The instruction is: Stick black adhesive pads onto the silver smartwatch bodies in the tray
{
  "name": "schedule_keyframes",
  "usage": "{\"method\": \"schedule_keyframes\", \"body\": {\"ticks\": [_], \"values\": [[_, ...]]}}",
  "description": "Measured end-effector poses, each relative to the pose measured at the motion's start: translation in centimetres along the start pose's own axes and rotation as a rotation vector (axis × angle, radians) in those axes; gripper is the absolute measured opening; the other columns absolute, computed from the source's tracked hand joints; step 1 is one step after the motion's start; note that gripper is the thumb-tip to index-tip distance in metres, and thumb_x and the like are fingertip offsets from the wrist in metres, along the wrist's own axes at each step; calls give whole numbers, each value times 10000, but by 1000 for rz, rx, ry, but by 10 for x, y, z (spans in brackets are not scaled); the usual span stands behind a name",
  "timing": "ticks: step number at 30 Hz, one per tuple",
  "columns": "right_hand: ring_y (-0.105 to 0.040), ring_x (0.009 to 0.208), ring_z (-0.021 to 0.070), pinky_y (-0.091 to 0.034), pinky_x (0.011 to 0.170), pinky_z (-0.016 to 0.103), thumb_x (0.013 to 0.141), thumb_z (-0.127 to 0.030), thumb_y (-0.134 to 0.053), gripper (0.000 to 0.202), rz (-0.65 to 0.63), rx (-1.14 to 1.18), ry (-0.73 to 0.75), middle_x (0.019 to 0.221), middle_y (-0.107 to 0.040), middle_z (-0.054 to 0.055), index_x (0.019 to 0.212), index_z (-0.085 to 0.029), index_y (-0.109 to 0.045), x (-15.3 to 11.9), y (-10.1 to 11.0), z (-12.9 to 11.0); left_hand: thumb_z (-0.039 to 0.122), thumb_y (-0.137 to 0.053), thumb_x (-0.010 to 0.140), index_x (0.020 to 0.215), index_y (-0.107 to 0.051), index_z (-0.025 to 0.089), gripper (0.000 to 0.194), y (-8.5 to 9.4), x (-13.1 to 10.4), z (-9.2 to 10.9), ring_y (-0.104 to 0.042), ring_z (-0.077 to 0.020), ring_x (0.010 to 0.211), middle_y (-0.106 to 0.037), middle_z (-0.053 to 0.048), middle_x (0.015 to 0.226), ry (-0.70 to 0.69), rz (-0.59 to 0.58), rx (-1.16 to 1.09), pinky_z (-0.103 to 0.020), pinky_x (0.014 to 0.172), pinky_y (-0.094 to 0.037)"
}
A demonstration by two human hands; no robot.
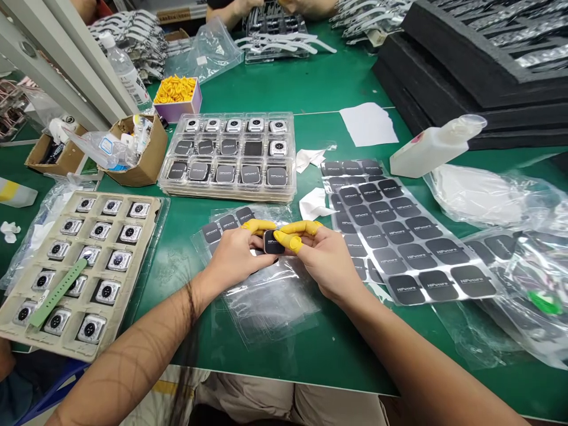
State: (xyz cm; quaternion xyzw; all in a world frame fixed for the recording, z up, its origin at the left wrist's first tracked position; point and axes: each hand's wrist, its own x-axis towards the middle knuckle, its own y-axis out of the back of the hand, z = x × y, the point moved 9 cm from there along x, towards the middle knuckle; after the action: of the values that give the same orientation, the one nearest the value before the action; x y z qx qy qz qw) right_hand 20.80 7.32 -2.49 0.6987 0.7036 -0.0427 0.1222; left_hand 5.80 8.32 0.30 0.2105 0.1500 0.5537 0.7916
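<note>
Green table (pixel 341 361) runs under everything. Black foam stack (pixel 444 89) far right. Beige tray (pixel 48 345) at left, watch bodies in its pockets, green strap (pixel 60 293) lying loose across them; left forearm passes close by its near corner, so a careless elbow could bump the tray and shift strap or bodies. Clear tray stack (pixel 226 192) beyond the hands, dark square faces in many slots.

Label sheets (pixel 417 255) overlap at right, near the right forearm; a sleeve-free arm dragging across could crease or slide them. White bottle (pixel 421 148) stands just beyond; if knocked over, it could land on them. Clear film pile (pixel 270 302) lies loose below the hands; slick layers could slide if leaned on.

Left hand (pixel 233 257): narrow, thumb and fingers pinching the left side of the small watch piece. Right hand (pixel 331 260): also narrow, thumb and fingertip on its upper right corner. Yellow finger cots (pixel 288 239) on both hands; a bunched one could snag or spoil the grip.

Smallest: dark square watch piece (pixel 270 244), held between both hands above the film, lettered face up. Uneven corner pressure could make it slip or smudge. Underside hidden, can't tell.
</note>
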Motion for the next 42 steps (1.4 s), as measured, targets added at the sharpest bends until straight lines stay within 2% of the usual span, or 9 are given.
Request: {"method": "schedule_keyframes", "body": {"ticks": [5, 9, 16, 19, 25, 28, 31, 37, 42], "values": [[-589, 1077, 317, -555, 806, 505, 891, -498, -604, 579, 300, -643, 555, 1293, -536, 171, 1394, -225, -511, -12, 28, -53, 213, -787, 702, 1122, -670, 185, 437, 1, -1, -11, -726, -181, 768, -760, -12, 782, 92, 13, -140, -278, 752, -537], [-373, 1333, 364, -412, 1029, 585, 910, -552, -569, 583, -96, -903, 929, 1533, -320, 89, 1453, -388, -440, -27, -15, -58, 173, -810, 661, 1175, -622, 177, 548, -3, 1, -24, -722, -168, 733, -753, -29, 826, 179, -14, -422, -265, 694, -555], [-431, 1259, 340, -387, 1006, 593, 987, -393, -486, 427, 41, -855, 886, 1417, -471, 167, 1388, -250, -520, -19, -8, -56, 202, -906, 567, 1131, -637, 150, 626, 6, -1, -23, -736, -186, 797, -759, -69, 919, 223, 47, -660, -316, 793, -588], [-510, 1211, 295, -436, 984, 505, 967, -460, -520, 422, -218, -787, 979, 1353, -543, 155, 1313, -227, -590, -28, -35, -55, 308, -891, 614, 1168, -630, 174, 627, 49, 8, -17, -729, -188, 869, -743, -85, 1065, 165, 262, -690, -358, 872, -575], [-509, 1225, 289, -404, 1009, 499, 960, -497, -539, 426, -407, -883, 823, 1390, -563, 115, 1283, -236, -632, -20, -58, -41, 462, -845, 649, 1159, -706, 189, 595, 116, 119, 25, -568, -289, 1244, -655, -112, 1302, -109, 147, 277, -440, 1102, -391], [-520, 1199, 272, -411, 1010, 490, 969, -445, -546, 379, -419, -836, 809, 1369, -580, 112, 1265, -229, -643, -19, -54, -42, 479, -831, 646, 1181, -712, 187, 621, 106, 178, 24, -555, -304, 1237, -651, -116, 1301, -82, -129, 599, -424, 1087, -376], [-524, 1186, 274, -418, 1002, 497, 967, -425, -556, 358, -415, -809, 809, 1356, -591, 112, 1250, -227, -650, -19, -51, -45, 516, -766, 716, 1149, -732, 181, 548, 96, 206, 42, -580, -303, 1151, -693, -121, 1199, -157, -108, 840, -412, 1027, -391], [-548, 1152, 274, -442, 978, 495, 962, -397, -569, 329, -391, -799, 822, 1330, -610, 113, 1225, -227, -667, -18, -53, -44, 303, -721, 769, 1033, -759, 164, 301, 34, 210, 61, -643, -249, 934, -748, -107, 970, -302, -362, 1116, -318, 863, -434], [-603, 1101, 254, -479, 945, 480, 969, -349, -562, 248, -320, -676, 950, 1184, -678, 104, 1134, -224, -698, -23, -47, -53, 167, -581, 855, 874, -724, 75, 172, 30, 198, 75, -631, -274, 994, -711, -179, 934, -298, -267, 1082, -353, 941, -425]]}}
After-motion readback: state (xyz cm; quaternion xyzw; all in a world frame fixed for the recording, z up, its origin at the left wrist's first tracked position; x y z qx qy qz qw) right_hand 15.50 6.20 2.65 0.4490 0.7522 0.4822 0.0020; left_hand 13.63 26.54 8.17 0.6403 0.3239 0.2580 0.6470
